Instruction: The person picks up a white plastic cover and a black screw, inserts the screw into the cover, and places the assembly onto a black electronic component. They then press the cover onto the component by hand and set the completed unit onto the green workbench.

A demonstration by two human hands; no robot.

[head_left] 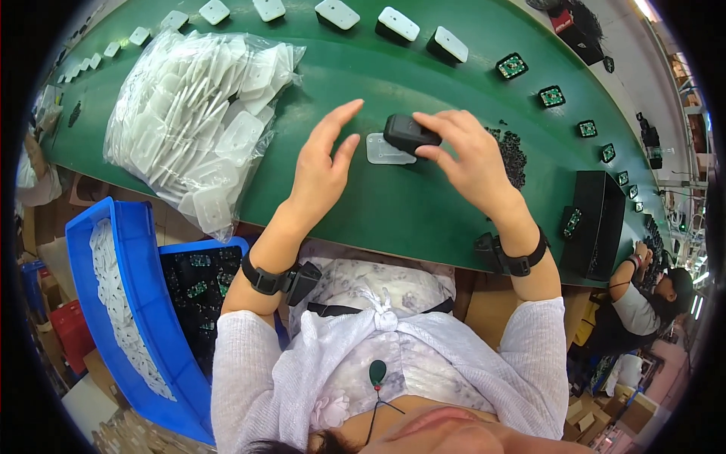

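Your right hand (470, 147) is pinching the black case (408, 135) at your 12 o'clock, pale plate (384, 152) peeking out at its 8 on the bench (378, 208). Left hand (324, 166)'s open, empty. Looks like lining-up; next probably calls for steadying that plate.

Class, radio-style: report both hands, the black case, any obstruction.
Left hand open, empty. Right hand gripping black case. Case partly hides pale plate; contact unclear. Nothing visible blocking either hand.

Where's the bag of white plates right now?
In the head view, the bag lies on the green table, left of your left hand and beyond the blue bins.
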